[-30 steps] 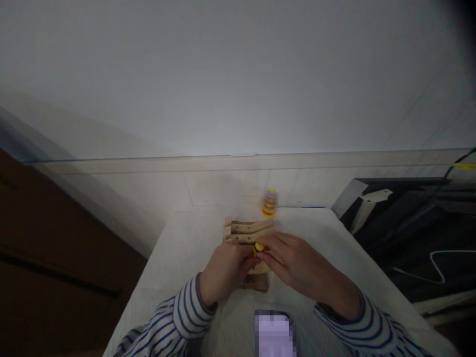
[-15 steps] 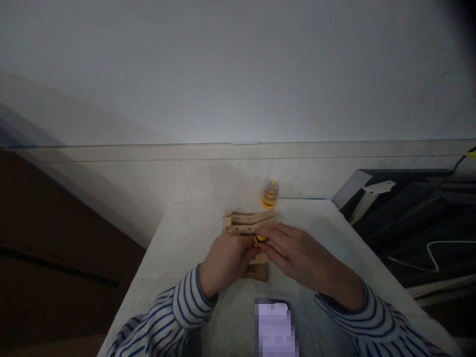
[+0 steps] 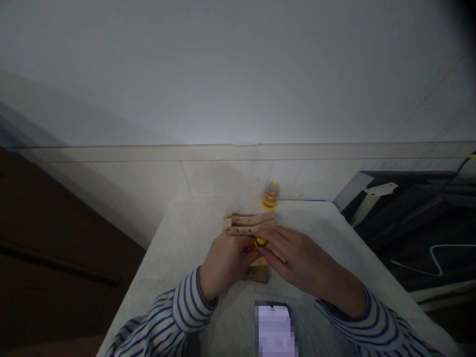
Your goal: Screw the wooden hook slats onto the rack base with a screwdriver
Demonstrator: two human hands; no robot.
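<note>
My right hand (image 3: 297, 252) pinches a small yellow-and-black handle (image 3: 261, 242), which looks like a short screwdriver's; its far end is hidden. My left hand (image 3: 229, 258) is closed right beside it, thumb and forefinger bent close to the handle. What those left fingers grip is hidden. Both hands are over a small wooden slatted piece (image 3: 243, 219) with dark holes along its slats. Its near end, a darker wooden block, shows below my fingers; the middle is covered by my hands.
A clear cone-shaped case with a yellow base (image 3: 270, 197) stands at the table's back edge by the wall. A phone (image 3: 275, 329) with a blurred screen lies near me on the white-covered table (image 3: 178, 238). Dark panels (image 3: 412, 218) and a white cable (image 3: 435, 260) are at right.
The yellow-and-black handle has turned slightly between my fingers, showing more of its yellow end. My hands and the wooden piece stay in nearly the same place.
</note>
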